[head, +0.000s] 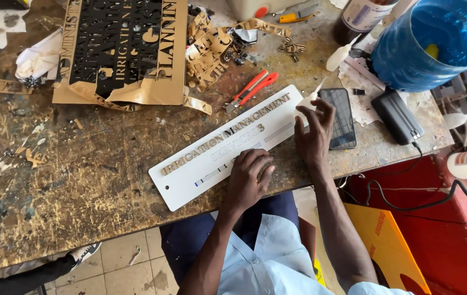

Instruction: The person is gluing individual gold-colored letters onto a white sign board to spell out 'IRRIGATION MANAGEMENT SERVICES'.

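Long white rectangular sign plate with raised gold letters was laid diagonally on worn, paint-stained wooden tabletop, near front edge. Left hand was pressed on plate's lower edge, fingers curled together. Right hand, at 2 o'clock from left, was seen pinching small white glue bottle. Black phone was laid at 3 o'clock, red-handled pliers at 12. Tiled floor was seen below.
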